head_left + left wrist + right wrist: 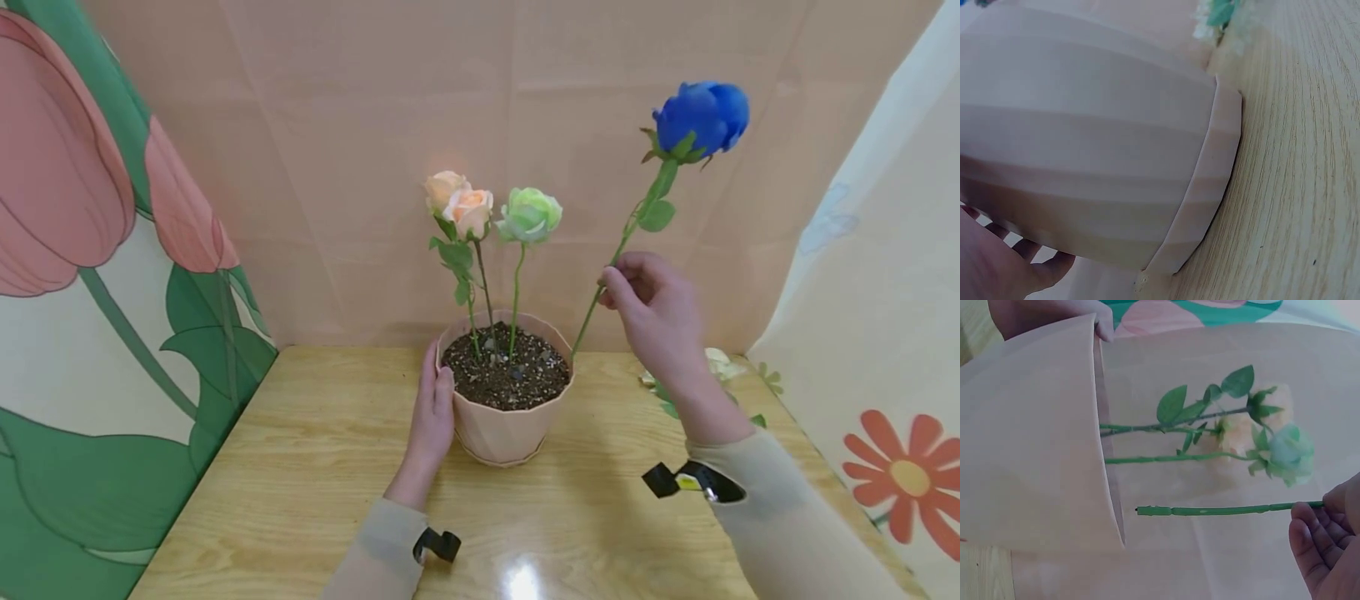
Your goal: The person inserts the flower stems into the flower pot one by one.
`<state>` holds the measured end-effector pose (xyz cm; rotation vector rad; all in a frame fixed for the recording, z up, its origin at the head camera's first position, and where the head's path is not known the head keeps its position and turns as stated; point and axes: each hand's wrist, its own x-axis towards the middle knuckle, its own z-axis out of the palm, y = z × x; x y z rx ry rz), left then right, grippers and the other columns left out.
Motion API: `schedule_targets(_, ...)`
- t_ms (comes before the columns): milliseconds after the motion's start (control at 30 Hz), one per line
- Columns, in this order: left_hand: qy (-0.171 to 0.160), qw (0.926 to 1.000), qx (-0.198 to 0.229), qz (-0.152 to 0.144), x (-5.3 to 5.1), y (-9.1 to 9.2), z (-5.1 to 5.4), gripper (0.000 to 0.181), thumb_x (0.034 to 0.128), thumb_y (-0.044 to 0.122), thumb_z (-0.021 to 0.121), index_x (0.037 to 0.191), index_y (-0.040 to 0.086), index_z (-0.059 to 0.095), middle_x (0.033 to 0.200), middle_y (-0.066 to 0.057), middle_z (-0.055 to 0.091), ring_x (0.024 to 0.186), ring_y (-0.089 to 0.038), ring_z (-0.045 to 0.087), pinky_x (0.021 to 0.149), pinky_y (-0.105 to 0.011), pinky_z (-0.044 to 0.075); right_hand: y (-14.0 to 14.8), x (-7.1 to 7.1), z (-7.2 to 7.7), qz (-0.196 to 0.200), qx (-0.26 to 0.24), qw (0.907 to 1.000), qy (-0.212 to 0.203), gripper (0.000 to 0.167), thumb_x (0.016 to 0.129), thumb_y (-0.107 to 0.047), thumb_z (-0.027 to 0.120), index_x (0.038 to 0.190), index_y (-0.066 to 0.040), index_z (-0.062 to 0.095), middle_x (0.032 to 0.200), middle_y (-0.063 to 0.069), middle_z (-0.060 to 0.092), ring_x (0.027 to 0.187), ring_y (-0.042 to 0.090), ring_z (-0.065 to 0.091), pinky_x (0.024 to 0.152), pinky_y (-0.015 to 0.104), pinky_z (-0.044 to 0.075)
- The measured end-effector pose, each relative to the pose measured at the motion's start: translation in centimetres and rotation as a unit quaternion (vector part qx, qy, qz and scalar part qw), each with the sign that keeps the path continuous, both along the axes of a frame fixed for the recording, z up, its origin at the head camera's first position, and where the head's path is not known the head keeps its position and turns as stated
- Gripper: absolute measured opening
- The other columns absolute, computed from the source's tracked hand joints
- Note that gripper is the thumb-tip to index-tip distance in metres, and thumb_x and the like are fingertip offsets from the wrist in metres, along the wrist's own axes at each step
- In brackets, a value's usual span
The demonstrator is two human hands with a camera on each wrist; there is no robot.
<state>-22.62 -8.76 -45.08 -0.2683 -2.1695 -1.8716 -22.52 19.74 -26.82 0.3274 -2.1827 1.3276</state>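
Note:
A pink flowerpot (502,425) filled with dark soil (517,383) stands on the table. Two peach roses (471,210) and a pale green rose (529,215) rise from the soil. Against the pot's left side, my left hand (433,408) holds it, fingers and thumb around the wall near the rim. My right hand (656,308) pinches the green stem of a blue rose (701,121) between thumb and fingers. This rose leans with its bloom up to the right. In the right wrist view, the stem's bare lower end (1147,511) is just above the rim, apart from it.
A whitish flower with green leaves (723,365) lies on the wooden table (322,467) behind my right wrist. A pink cloth backdrop (360,167) hangs behind the pot. Flower-printed panels (900,333) flank both sides of the table.

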Motion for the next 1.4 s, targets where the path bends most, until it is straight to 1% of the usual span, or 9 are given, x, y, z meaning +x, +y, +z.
schedule_targets(67, -0.001, 1.0, 0.0, 0.003, 0.0, 0.0, 0.0, 0.058, 0.1221, 0.039, 0.031, 0.178, 0.037, 0.016, 0.184, -0.007, 0.016, 0.166, -0.035, 0.02, 0.132, -0.062, 0.018, -0.6, -0.3, -0.1, 0.009, -0.01, 0.9999, 0.0, 0.026, 0.112, -0.02, 0.068, 0.122, 0.004, 0.073, 0.103, 0.017, 0.077, 0.083, 0.013, 0.072, 0.073, 0.016, 0.058)
schedule_targets(233, -0.004, 0.9999, -0.001, 0.01, 0.0, 0.1, 0.1, 0.058, 0.122, 0.038, 0.03, 0.178, 0.034, 0.017, 0.184, -0.006, 0.017, 0.165, -0.039, 0.022, 0.131, -0.065, 0.018, -1.9, -1.4, -0.7, 0.022, -0.018, 0.9995, 0.01, 0.026, 0.113, -0.018, 0.066, 0.12, 0.006, 0.071, 0.102, 0.019, 0.077, 0.082, 0.015, 0.071, 0.074, 0.017, 0.058)
schedule_targets(533, -0.01, 0.9998, -0.004, 0.015, 0.2, 0.2, 0.1, 0.059, 0.1214, 0.042, 0.031, 0.178, 0.035, 0.016, 0.183, -0.005, 0.018, 0.164, -0.041, 0.024, 0.131, -0.066, 0.02, -3.5, -3.3, -2.6, 0.017, 0.009, 0.9997, 0.017, 0.021, 0.113, -0.016, 0.065, 0.117, 0.003, 0.072, 0.097, 0.015, 0.077, 0.084, 0.028, 0.072, 0.072, 0.018, 0.056)
schedule_targets(633, -0.008, 0.9999, -0.004, 0.014, 0.3, 0.2, 0.1, 0.06, 0.1212, 0.044, 0.031, 0.178, 0.035, 0.016, 0.183, -0.005, 0.018, 0.165, -0.039, 0.023, 0.131, -0.064, 0.02, -3.9, -3.7, -3.1, 0.013, 0.015, 0.9997, 0.012, 0.02, 0.113, -0.016, 0.065, 0.116, 0.002, 0.072, 0.097, 0.014, 0.076, 0.085, 0.027, 0.073, 0.071, 0.019, 0.056)
schedule_targets(833, 0.012, 0.9998, 0.0, 0.013, 0.0, 0.2, 0.0, 0.057, 0.1219, 0.039, 0.031, 0.178, 0.033, 0.019, 0.183, -0.008, 0.02, 0.165, -0.035, 0.023, 0.132, -0.061, 0.02, -4.4, -4.3, -4.0, 0.022, 0.024, 0.9995, -0.004, 0.018, 0.113, -0.014, 0.065, 0.118, 0.002, 0.072, 0.1, 0.015, 0.075, 0.088, 0.032, 0.074, 0.071, 0.019, 0.056)
schedule_targets(1000, 0.025, 0.9996, 0.002, 0.012, 0.0, 0.3, 0.0, 0.056, 0.1219, 0.036, 0.031, 0.177, 0.033, 0.021, 0.182, -0.006, 0.022, 0.165, -0.033, 0.024, 0.133, -0.059, 0.02, -4.8, -4.6, -4.7, 0.03, 0.029, 0.9991, -0.004, 0.017, 0.113, -0.012, 0.065, 0.119, 0.003, 0.072, 0.102, 0.015, 0.076, 0.088, 0.031, 0.074, 0.071, 0.019, 0.056)
schedule_targets(1133, 0.022, 0.9996, -0.001, 0.015, 0.0, 0.3, 0.0, 0.057, 0.1218, 0.036, 0.031, 0.178, 0.032, 0.021, 0.182, -0.005, 0.022, 0.165, -0.033, 0.024, 0.133, -0.058, 0.021, -5.0, -4.7, -5.0, 0.034, 0.035, 0.9988, 0.001, 0.016, 0.112, -0.009, 0.065, 0.118, 0.004, 0.072, 0.102, 0.015, 0.076, 0.088, 0.034, 0.075, 0.072, 0.021, 0.056)
schedule_targets(1233, 0.017, 0.9997, 0.0, 0.015, 0.0, 0.4, 0.1, 0.057, 0.1216, 0.036, 0.031, 0.178, 0.033, 0.02, 0.182, -0.005, 0.022, 0.165, -0.033, 0.025, 0.132, -0.058, 0.022, -5.2, -4.7, -5.2, 0.035, 0.047, 0.9983, 0.006, 0.014, 0.112, -0.007, 0.065, 0.117, 0.004, 0.072, 0.101, 0.016, 0.076, 0.088, 0.036, 0.074, 0.074, 0.025, 0.056)
schedule_targets(1400, 0.014, 0.9998, 0.003, 0.015, 0.1, 0.4, 0.3, 0.057, 0.1213, 0.034, 0.031, 0.177, 0.033, 0.022, 0.182, -0.004, 0.023, 0.164, -0.035, 0.026, 0.132, -0.061, 0.021, -5.4, -4.9, -5.8, 0.031, 0.067, 0.9972, 0.014, 0.013, 0.112, -0.008, 0.065, 0.115, 0.002, 0.073, 0.098, 0.014, 0.076, 0.085, 0.029, 0.071, 0.072, 0.033, 0.055)
